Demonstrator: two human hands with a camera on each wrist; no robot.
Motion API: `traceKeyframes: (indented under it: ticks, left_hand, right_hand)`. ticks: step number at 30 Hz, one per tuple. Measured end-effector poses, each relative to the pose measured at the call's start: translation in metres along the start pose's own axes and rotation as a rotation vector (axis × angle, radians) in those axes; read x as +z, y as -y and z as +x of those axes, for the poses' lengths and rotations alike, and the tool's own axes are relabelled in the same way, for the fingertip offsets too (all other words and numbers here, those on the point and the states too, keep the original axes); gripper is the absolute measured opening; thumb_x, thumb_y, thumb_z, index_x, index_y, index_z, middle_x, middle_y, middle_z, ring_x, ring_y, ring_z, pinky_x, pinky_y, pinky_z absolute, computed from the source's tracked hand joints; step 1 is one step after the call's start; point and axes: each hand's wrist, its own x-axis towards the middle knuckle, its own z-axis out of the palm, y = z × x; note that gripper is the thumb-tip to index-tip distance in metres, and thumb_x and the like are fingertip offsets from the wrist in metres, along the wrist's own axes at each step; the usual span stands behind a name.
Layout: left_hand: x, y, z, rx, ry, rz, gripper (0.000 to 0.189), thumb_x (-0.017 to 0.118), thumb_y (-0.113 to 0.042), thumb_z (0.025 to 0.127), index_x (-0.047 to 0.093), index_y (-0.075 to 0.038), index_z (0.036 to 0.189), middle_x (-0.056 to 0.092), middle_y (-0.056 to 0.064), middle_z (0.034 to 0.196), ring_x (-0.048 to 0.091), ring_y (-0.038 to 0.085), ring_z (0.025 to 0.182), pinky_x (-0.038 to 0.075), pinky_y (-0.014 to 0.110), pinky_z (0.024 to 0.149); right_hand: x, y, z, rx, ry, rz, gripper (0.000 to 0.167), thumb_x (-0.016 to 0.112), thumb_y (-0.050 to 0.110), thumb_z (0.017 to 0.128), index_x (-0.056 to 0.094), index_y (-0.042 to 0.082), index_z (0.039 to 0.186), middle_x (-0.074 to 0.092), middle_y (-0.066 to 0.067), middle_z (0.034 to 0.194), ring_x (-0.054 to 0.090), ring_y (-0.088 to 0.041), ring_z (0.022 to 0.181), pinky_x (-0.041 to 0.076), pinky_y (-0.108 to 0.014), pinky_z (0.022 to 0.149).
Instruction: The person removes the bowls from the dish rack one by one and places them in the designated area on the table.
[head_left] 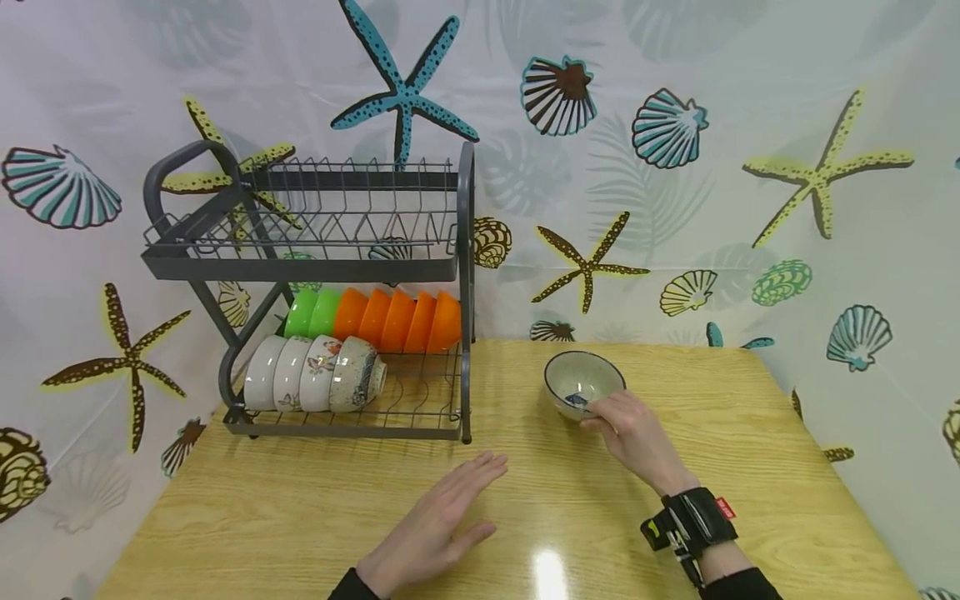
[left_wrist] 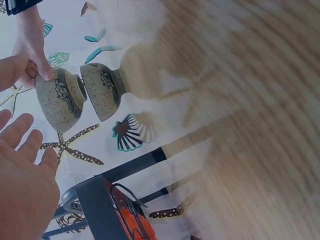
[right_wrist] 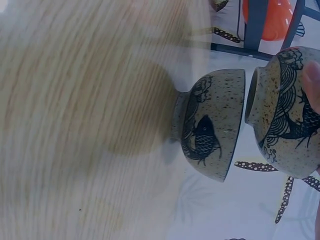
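My right hand point(head_left: 626, 429) holds a speckled grey bowl point(head_left: 573, 385) by its near right side, thumb and fingers at the rim. In the right wrist view this held bowl point(right_wrist: 285, 112) is raised just above a second matching bowl point(right_wrist: 212, 125), which stands upright on the table. Both carry dark fish and wave drawings; a narrow gap parts them. From the head view the lower bowl is hidden beneath the held one. My left hand point(head_left: 442, 525) hovers over the table to the left, fingers extended, holding nothing.
A two-tier dark dish rack point(head_left: 341, 433) stands at the back left of the wooden table point(head_left: 510, 550). On its lower tier are several orange bowls point(head_left: 399, 321), green bowls point(head_left: 311, 312), white patterned bowls point(head_left: 288, 375) and a speckled bowl point(head_left: 356, 375). A patterned cloth point(head_left: 675, 233) hangs behind.
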Motion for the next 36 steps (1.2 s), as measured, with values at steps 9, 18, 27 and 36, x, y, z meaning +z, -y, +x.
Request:
traceKeyframes:
  ticks: [9,18,27,36]
  left_hand:
    - [0.002,-0.001,-0.004,-0.041,0.035,-0.024,0.070,0.069,-0.021,0.096,0.035,-0.013,0.156,0.037,0.004,0.163,0.035,0.023,0.152,0.040,0.048,0.119]
    - [0.005,0.000,-0.006,-0.016,0.015,0.009,0.070,0.069,-0.020,0.095,0.035,-0.011,0.156,0.039,0.005,0.162,0.038,0.026,0.150,0.045,0.049,0.114]
    - [0.007,0.001,-0.010,-0.059,0.048,-0.007,0.075,0.068,-0.023,0.096,0.027,-0.023,0.159,0.038,0.002,0.163,0.037,0.024,0.151,0.043,0.049,0.115]
    - [0.009,0.000,-0.011,-0.064,0.054,-0.008,0.072,0.068,-0.024,0.097,0.030,-0.020,0.158,0.037,0.000,0.163,0.037,0.023,0.150,0.044,0.048,0.115]
  right_hand:
    - [0.013,-0.013,-0.002,0.058,0.002,-0.030,0.014,0.083,0.012,0.076,0.072,0.007,0.084,0.074,-0.004,0.074,0.063,-0.016,0.068,0.053,-0.034,0.065]
    - [0.022,-0.019,-0.005,0.130,0.041,-0.067,0.019,0.085,0.001,0.071,0.076,0.006,0.086,0.076,-0.006,0.077,0.069,-0.022,0.073,0.058,-0.041,0.074]
    - [0.030,-0.025,-0.008,0.160,0.073,-0.057,0.015,0.082,0.001,0.074,0.077,0.006,0.087,0.077,-0.005,0.079,0.070,-0.021,0.073,0.058,-0.043,0.077]
    - [0.032,-0.030,-0.012,0.163,0.105,-0.038,0.018,0.081,-0.005,0.074,0.077,0.005,0.088,0.077,-0.004,0.078,0.070,-0.021,0.075,0.056,-0.046,0.088]
